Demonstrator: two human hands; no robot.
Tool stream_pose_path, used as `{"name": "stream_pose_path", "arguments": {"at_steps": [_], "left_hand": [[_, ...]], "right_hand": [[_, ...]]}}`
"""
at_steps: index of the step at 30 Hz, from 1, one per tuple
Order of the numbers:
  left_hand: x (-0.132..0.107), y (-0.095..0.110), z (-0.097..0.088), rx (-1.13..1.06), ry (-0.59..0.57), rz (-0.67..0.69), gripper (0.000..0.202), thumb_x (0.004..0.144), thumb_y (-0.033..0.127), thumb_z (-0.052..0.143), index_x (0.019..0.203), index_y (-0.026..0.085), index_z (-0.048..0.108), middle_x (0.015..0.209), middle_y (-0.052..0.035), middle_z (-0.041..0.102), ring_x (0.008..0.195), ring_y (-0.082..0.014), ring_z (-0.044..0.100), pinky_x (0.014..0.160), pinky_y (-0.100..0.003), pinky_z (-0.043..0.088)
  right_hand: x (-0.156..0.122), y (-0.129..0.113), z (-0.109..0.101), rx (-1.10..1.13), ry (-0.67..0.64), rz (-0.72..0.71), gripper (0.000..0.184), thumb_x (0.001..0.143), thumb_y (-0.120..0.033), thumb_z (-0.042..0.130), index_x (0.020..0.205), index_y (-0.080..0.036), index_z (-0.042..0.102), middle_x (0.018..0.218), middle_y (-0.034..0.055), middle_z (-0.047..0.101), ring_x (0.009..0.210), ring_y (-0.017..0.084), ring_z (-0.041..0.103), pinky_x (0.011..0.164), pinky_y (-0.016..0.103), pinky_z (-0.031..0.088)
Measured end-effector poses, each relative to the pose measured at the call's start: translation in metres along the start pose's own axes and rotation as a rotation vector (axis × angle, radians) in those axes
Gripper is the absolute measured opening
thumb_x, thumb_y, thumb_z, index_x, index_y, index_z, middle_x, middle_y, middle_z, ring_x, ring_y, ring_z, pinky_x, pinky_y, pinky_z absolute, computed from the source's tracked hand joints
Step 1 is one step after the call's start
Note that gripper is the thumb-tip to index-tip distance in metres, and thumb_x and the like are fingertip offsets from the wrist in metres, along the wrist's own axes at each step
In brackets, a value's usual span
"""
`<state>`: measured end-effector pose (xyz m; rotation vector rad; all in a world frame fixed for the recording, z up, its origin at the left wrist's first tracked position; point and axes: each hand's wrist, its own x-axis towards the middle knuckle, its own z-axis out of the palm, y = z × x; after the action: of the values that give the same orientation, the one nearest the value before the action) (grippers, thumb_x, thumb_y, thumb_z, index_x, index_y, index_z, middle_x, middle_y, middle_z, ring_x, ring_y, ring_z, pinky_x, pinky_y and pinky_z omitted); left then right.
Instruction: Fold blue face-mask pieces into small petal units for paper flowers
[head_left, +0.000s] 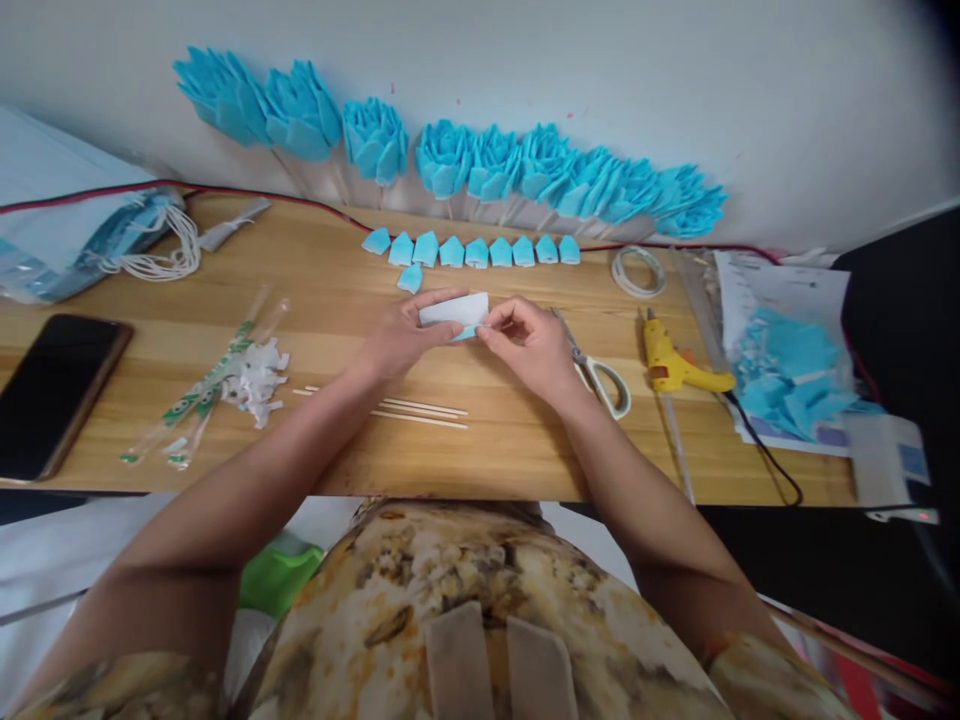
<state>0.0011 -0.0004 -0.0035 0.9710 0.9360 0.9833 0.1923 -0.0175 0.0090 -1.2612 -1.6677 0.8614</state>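
Note:
Between my two hands is a strip of paper [454, 310], white on most of its face with a blue part along the lower right. My left hand [411, 330] pinches its left end and lower edge. At the right end, the thumb and finger of my right hand [526, 343] are closed on the strip's corner. Just beyond, a row of small blue petal pieces [476, 252] lies on the table, with one loose blue piece [409, 278] in front of it. Scissors [600, 372] with white handles lie beside my right hand. Thin wooden sticks [424, 410] rest nearer to me.
Blue flowers on sticks [444, 160] lean along the wall. To the right are a roll of tape [637, 272], a yellow glue gun [675, 362] and a bag of blue scraps [791, 360]. At left lie a phone [60, 395], plastic wrappers [202, 390] and white scraps [257, 378].

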Motion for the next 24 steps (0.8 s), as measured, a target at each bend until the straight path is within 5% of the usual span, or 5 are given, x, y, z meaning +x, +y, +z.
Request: {"name": "stream_pose_path", "arguments": {"at_steps": [19, 24], "left_hand": [[0.0002, 0.0017, -0.0005, 0.208, 0.016, 0.063, 0.056, 0.071, 0.026, 0.08, 0.125, 0.017, 0.071, 0.124, -0.0092, 0.073, 0.109, -0.0257, 0.068, 0.1, -0.042, 0.053], [0.005, -0.0021, -0.0036, 0.366, 0.043, 0.216, 0.059, 0.075, 0.022, 0.074, 0.132, 0.017, 0.065, 0.13, -0.0104, 0.069, 0.117, -0.0279, 0.065, 0.104, -0.043, 0.05]], "right_hand": [[-0.0003, 0.0037, 0.0028, 0.011, -0.014, 0.032, 0.012, 0.08, -0.029, 0.069, 0.076, -0.022, 0.059, 0.073, -0.0019, 0.065, 0.067, 0.013, 0.058, 0.065, 0.028, 0.047], [0.002, 0.0048, -0.0035, 0.222, -0.134, 0.157, 0.043, 0.081, -0.04, 0.072, 0.119, -0.025, 0.058, 0.082, -0.0028, 0.066, 0.072, 0.013, 0.06, 0.066, 0.028, 0.049]]}}
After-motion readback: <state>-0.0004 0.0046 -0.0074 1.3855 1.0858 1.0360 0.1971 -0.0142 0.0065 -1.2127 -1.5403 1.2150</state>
